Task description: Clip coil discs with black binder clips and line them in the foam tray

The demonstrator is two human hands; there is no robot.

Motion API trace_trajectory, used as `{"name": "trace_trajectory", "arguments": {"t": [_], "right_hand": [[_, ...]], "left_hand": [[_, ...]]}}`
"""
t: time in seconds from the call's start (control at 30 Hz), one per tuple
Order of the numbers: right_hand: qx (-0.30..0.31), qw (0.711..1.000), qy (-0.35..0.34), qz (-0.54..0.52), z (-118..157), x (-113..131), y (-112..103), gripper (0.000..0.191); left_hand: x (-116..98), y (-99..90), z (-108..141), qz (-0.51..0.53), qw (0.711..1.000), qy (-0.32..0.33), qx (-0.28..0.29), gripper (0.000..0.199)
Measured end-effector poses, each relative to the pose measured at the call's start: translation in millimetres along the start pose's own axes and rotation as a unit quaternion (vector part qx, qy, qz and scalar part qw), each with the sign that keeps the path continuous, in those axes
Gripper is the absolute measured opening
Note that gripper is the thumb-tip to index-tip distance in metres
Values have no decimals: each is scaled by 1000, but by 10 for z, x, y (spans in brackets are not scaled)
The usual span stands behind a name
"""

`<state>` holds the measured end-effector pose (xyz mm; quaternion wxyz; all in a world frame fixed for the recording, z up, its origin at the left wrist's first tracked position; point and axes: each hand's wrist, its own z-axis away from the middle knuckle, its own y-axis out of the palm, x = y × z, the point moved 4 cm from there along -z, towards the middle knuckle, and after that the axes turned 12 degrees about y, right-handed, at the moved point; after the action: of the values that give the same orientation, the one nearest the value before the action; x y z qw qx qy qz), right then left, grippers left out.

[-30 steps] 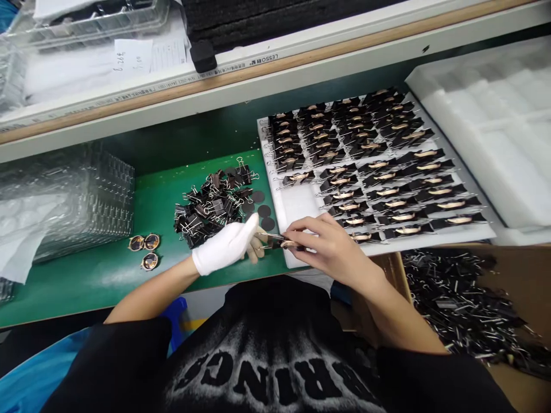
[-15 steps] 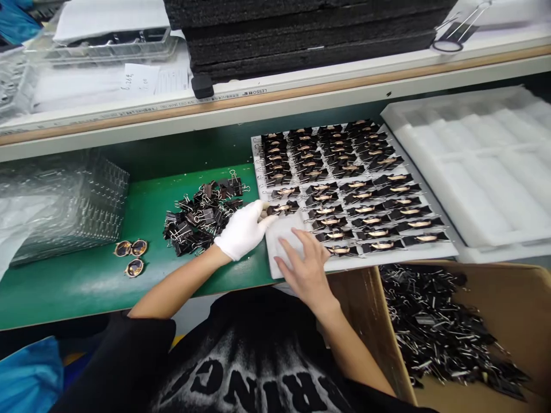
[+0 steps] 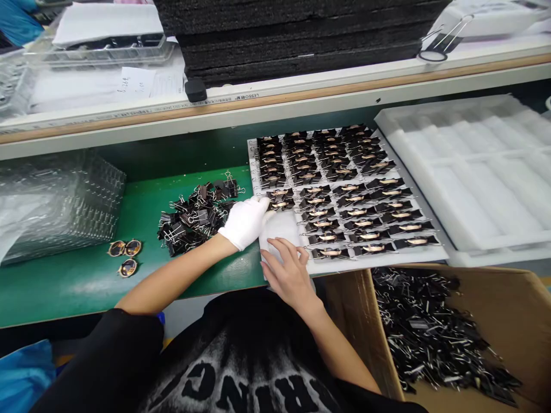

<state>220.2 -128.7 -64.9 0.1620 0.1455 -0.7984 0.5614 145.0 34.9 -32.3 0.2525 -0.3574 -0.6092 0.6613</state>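
My left hand [image 3: 244, 223], in a white glove, has its thumb and fingers pinched at the left end of a binder clip [image 3: 274, 205] on the nearest clipped piece of the tray's left column. The glove partly hides the grip. My right hand [image 3: 286, 275] is bare, its curved fingers apart over the tray's bare front left corner, with nothing seen in it. The white foam tray [image 3: 279, 225] carries several columns of pale gold, curved pieces [image 3: 329, 252], each held by black binder clips. Left of the glove lies a heap of loose black binder clips [image 3: 196, 218].
Round gold-rimmed eyewear pieces with brown lenses [image 3: 124, 248] lie on the green table [image 3: 86, 289]. Stacked clear plastic trays [image 3: 64, 206] stand at left, white compartment trays [image 3: 469, 172] at right. A cardboard box [image 3: 486, 292] of clips sits below. A shelf [image 3: 301, 92] runs above.
My right hand has drawn back a little toward my body, off the tray's bare corner. The left hand stays at the same clipped piece. The view has shifted slightly.
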Motion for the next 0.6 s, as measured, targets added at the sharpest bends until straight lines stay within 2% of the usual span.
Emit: {"name": "trace_trajectory", "arguments": {"t": [0.23, 0.33, 0.4, 0.5, 0.6], "right_hand": [[5, 1000, 10, -8, -1, 7, 0, 21], [13, 1000, 23, -13, -2, 6, -12, 21], [31, 999, 34, -19, -10, 6, -21, 22], [61, 997, 41, -27, -35, -1, -31, 22], [67, 997, 28, -35, -94, -37, -28, 21]], "left_hand": [[2, 42, -74, -18, 1000, -10, -5, 33], [42, 8, -7, -13, 1000, -8, -5, 38], [71, -111, 130, -25, 999, 15, -12, 35], [175, -402, 483, -34, 996, 61, -48, 33], [493, -658, 967, -23, 992, 22, -125, 34]]}}
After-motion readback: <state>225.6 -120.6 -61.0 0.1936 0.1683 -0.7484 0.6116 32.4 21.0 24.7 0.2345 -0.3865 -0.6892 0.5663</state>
